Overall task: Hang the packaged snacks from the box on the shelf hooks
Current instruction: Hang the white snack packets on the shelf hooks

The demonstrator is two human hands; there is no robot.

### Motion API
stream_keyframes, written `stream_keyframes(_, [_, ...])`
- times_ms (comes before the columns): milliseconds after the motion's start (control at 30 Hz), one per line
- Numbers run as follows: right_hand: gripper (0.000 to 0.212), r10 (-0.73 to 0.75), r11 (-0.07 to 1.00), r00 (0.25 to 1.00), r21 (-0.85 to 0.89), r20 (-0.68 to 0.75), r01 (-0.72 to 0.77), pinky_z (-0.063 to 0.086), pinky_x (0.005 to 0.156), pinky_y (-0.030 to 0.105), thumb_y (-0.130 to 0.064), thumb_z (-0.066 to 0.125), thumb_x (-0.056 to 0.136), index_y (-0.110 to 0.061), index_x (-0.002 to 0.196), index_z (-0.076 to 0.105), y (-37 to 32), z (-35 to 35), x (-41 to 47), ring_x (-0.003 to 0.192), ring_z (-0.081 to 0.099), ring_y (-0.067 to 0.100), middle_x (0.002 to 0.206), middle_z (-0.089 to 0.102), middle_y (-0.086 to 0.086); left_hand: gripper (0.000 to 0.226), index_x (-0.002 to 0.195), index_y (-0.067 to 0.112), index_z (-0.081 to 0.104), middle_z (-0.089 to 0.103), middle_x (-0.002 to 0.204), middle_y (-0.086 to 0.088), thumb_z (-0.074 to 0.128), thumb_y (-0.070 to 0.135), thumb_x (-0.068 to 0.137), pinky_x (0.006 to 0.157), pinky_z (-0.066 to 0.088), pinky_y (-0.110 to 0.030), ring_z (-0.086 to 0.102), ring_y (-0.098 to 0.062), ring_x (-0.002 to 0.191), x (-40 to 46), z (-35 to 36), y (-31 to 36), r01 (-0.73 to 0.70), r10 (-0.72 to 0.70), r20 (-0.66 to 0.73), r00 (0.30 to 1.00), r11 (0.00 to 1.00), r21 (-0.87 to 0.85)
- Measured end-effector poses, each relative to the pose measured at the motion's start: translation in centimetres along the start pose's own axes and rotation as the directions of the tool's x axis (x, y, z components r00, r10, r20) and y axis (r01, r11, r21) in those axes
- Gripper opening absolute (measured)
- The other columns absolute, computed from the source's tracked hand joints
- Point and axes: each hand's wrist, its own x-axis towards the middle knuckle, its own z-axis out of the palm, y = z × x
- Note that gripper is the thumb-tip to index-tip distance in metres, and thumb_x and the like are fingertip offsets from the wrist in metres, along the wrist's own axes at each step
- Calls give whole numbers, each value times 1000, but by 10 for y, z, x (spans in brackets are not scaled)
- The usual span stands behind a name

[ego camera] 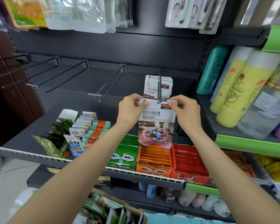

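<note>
A chocolate milk candy pack (157, 123), white on top with a pink bowl pictured below, hangs upright at the tip of a dark shelf hook (159, 88). My left hand (131, 109) pinches its top left corner. My right hand (183, 109) pinches its top right corner. The hole in the pack sits at the hook's front end. Further back on the same hook hang several identical packs (158, 85). The box (120, 212) with more packaged snacks shows at the bottom edge, below my arms.
Bare hooks (103, 88) stick out to the left along the dark back panel. Below are display cartons of green (126, 157), orange (153, 160) and red (189, 164) snack packs. Bottles (233, 88) stand on the green-edged shelf to the right. Bags hang overhead.
</note>
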Motion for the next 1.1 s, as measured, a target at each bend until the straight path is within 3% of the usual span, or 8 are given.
stream_keyframes(100, [20,-21,995,999,-96,-44,17,48,66,22,-18,59,91,-19,108,70,7,6,14,84,65,12,101,70,-1,8,95,18,59,59,73,7,64,20,89,56,38,-6,54,-3,67,17,4,1,-12,13,-54,998,1000,19])
stream_keyframes(233, [19,-21,982,992,-190,-124,-3,41,70,21,-19,60,90,-19,105,71,18,16,41,89,63,15,103,69,0,3,86,17,63,66,79,1,64,19,88,72,47,-25,64,-15,77,49,15,-2,11,-2,-114,993,996,83])
stream_keyframes(400, [13,13,968,986,-246,-167,-55,47,72,29,-18,59,90,-18,97,70,28,31,80,90,62,19,100,66,3,9,79,15,65,70,80,-4,64,13,87,81,54,-36,68,-21,77,91,34,-6,69,-57,-134,989,994,89])
stream_keyframes(800, [9,47,950,989,-300,-141,-88,48,72,29,-12,63,88,-11,93,70,49,48,136,88,63,26,99,65,10,18,89,11,69,68,93,-13,52,5,88,68,40,-26,63,-32,87,145,59,-1,157,-129,-184,974,977,145])
stream_keyframes(1100, [15,77,937,986,-326,-150,-123,47,78,32,-13,62,88,-14,102,68,46,50,140,101,58,27,108,59,9,15,97,12,67,67,100,-14,54,9,89,72,42,-28,62,-32,93,152,67,-6,207,-181,-171,969,967,147])
